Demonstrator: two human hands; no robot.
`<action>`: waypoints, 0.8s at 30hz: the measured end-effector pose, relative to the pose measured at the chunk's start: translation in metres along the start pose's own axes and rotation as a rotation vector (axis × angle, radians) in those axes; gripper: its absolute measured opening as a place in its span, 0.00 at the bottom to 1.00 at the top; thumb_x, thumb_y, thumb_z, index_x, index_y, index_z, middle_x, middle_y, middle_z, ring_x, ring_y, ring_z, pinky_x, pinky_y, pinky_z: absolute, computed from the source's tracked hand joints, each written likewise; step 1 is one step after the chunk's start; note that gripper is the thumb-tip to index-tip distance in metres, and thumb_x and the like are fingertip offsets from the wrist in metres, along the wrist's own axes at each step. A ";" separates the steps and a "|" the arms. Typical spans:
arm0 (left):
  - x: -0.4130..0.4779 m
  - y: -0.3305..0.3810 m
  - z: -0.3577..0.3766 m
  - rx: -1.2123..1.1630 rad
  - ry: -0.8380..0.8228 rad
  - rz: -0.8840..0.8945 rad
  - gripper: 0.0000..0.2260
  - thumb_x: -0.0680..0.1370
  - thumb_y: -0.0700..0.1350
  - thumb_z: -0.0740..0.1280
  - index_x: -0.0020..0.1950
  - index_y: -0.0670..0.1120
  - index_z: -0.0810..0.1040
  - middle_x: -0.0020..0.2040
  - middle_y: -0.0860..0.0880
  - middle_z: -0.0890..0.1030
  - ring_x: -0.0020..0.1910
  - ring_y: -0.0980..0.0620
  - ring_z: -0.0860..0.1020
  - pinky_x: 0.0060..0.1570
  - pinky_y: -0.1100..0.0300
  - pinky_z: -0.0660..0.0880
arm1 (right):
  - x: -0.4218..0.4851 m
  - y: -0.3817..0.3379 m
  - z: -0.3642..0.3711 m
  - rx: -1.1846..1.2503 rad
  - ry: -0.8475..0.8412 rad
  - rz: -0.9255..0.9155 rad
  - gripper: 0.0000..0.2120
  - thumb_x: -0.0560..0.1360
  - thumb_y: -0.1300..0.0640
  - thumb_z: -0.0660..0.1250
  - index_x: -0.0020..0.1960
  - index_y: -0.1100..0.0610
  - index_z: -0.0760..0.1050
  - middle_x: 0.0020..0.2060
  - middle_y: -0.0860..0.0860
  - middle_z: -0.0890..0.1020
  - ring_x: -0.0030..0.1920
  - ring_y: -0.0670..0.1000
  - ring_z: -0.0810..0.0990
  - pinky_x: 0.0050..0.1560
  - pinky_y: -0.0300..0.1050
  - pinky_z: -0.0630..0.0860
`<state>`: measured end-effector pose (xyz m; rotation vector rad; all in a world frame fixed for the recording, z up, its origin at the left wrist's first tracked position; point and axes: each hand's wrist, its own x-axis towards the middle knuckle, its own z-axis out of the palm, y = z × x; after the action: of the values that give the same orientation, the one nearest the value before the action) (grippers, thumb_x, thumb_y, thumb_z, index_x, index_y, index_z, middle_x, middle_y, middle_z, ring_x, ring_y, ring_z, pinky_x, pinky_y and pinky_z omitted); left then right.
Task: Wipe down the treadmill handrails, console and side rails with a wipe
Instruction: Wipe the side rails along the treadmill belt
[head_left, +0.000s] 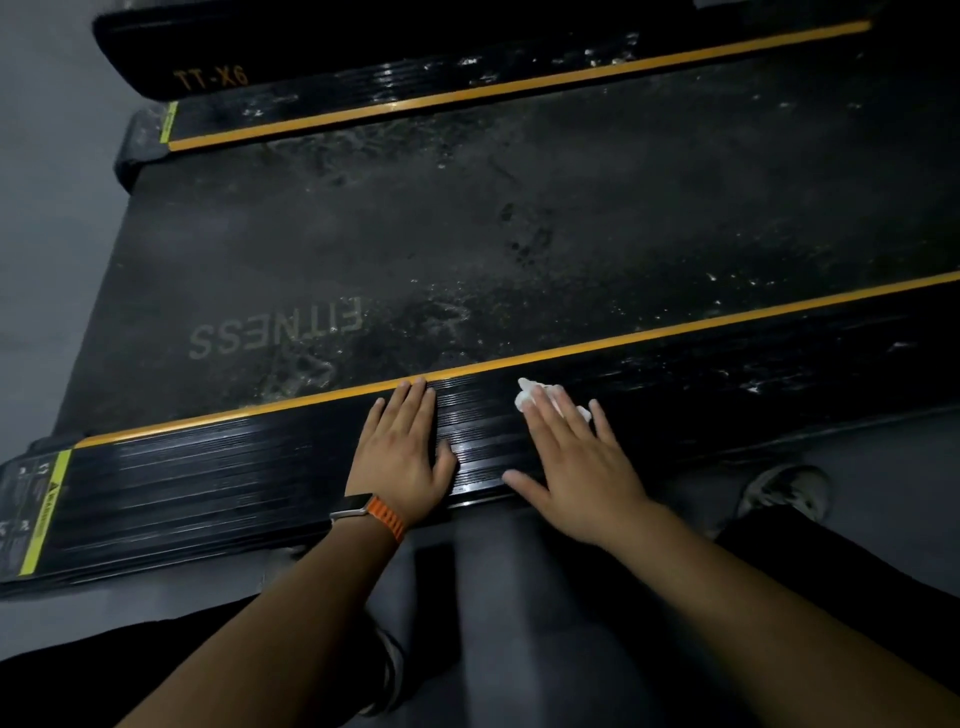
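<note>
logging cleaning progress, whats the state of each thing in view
near black ribbed side rail, glossy at the middle, specked further right
far black ribbed side rail, whitish specks
dark treadmill belt, dusty and smudged
left hand, open, flat on the near rail
right hand, open, fingers straight over the wipe
white crumpled wipe, pressed onto the near rail under the right hand
</note>
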<state>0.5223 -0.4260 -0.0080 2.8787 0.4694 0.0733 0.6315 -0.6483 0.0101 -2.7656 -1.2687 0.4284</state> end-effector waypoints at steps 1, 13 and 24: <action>0.000 0.000 0.000 -0.001 -0.003 0.000 0.33 0.79 0.57 0.52 0.81 0.42 0.65 0.81 0.44 0.62 0.82 0.47 0.57 0.80 0.44 0.56 | -0.002 0.003 -0.001 -0.014 -0.004 -0.022 0.45 0.76 0.27 0.34 0.85 0.53 0.38 0.84 0.48 0.38 0.83 0.50 0.33 0.82 0.62 0.40; 0.001 0.000 -0.001 0.008 -0.006 -0.001 0.33 0.79 0.57 0.51 0.81 0.42 0.65 0.81 0.44 0.63 0.82 0.47 0.58 0.80 0.44 0.56 | -0.018 -0.002 0.021 -0.068 0.142 -0.055 0.42 0.79 0.30 0.49 0.84 0.57 0.58 0.83 0.53 0.60 0.83 0.54 0.55 0.78 0.66 0.62; 0.002 0.000 0.000 0.009 -0.011 -0.005 0.33 0.79 0.57 0.51 0.81 0.42 0.65 0.81 0.44 0.63 0.82 0.47 0.58 0.80 0.45 0.56 | -0.030 0.001 0.034 -0.116 0.244 -0.060 0.42 0.80 0.31 0.52 0.83 0.59 0.61 0.82 0.54 0.62 0.83 0.55 0.57 0.77 0.62 0.54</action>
<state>0.5238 -0.4250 -0.0080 2.8852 0.4762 0.0550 0.6044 -0.6737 -0.0164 -2.7558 -1.3496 0.0118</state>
